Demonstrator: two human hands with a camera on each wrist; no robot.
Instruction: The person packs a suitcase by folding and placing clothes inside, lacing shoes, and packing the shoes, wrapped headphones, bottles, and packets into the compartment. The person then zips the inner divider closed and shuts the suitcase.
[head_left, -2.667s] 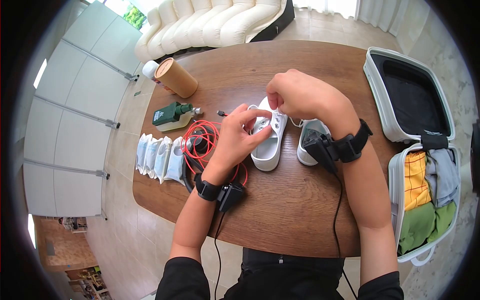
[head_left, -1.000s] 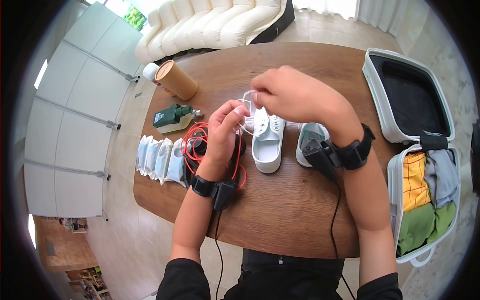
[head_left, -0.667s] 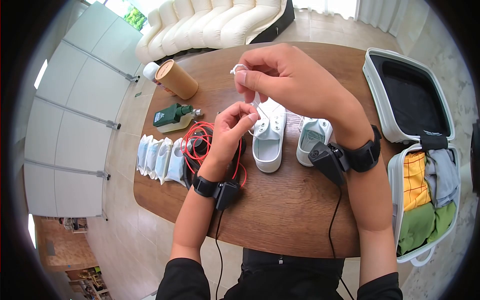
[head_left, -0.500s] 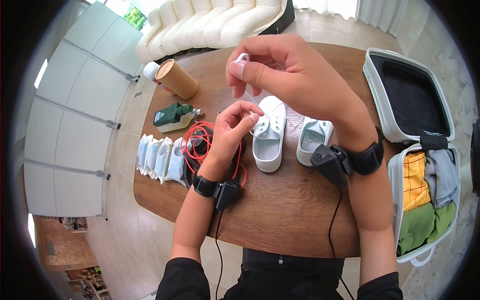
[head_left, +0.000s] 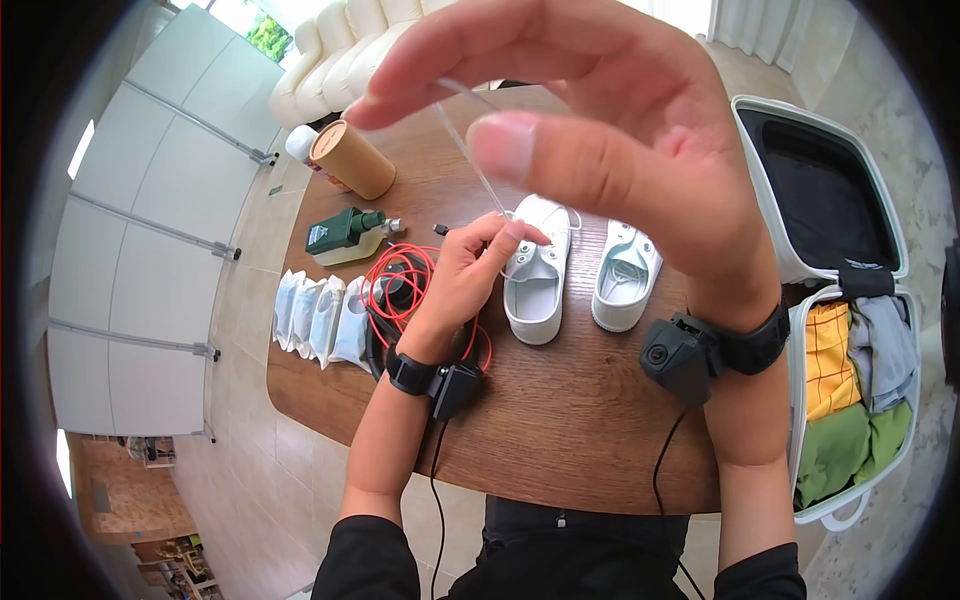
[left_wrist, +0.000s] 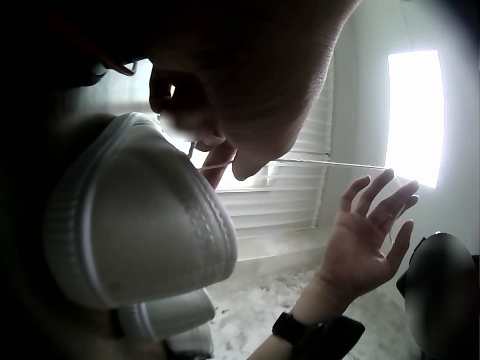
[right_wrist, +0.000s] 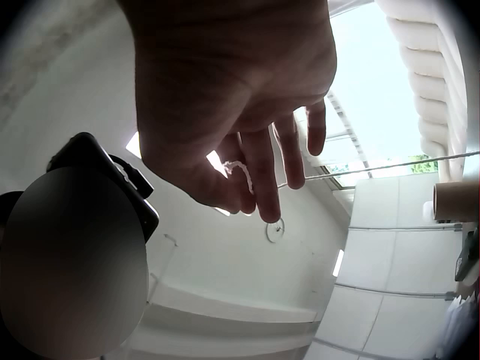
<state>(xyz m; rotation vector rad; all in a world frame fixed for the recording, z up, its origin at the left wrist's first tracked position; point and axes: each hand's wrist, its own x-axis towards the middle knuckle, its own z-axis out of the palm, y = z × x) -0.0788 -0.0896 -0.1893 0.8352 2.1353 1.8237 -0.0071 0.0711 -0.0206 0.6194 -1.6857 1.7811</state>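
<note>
Two white canvas shoes stand on the wooden table in the head view: the left shoe (head_left: 534, 318) beside my left hand, the right shoe (head_left: 620, 310) below my right wrist. A thin white shoelace (head_left: 472, 163) rises from the left shoe's eyelets. My left hand (head_left: 465, 275) pinches it low down, thumb and index finger right at the shoe's opening. High above the table, close to the head camera, my right hand (head_left: 640, 120) has the upper end between its spread fingers. In the left wrist view the lace (left_wrist: 330, 163) runs straight between both hands.
Left of the shoes lie a coiled red cable (head_left: 405, 265), a green-capped bottle (head_left: 345, 232), a cardboard tube (head_left: 352, 158) and several white-blue packets (head_left: 325, 315). An open suitcase (head_left: 787, 400) with folded clothes stands at the right edge.
My right hand has risen from over the left shoe up toward the head camera, drawing the lace upward, with its thumb and fingers spreading. My left hand has shifted slightly right at the eyelets.
</note>
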